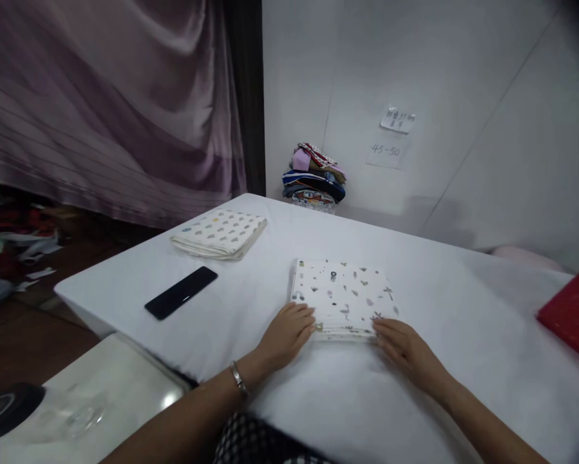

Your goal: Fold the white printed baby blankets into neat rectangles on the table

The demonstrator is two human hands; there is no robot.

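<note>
A folded white cloth [342,293] with small printed motifs, among them leaves and crowns, lies on the white-covered table in front of me. My left hand [289,328] rests on its near left corner, fingers stretched out and close together. At the near right corner, my right hand [405,348] touches the cloth with extended fingers. Several fold layers show along the near edge between the hands. The undersides of both hands are hidden.
Farther left sits another folded cloth [219,233] with a heart-like print. A black phone [181,293] lies nearer. Folded fabrics [314,177] are stacked by the wall. A red item [572,312] is at the right edge. Lower left, a black-rimmed roll [11,412] is on a side surface.
</note>
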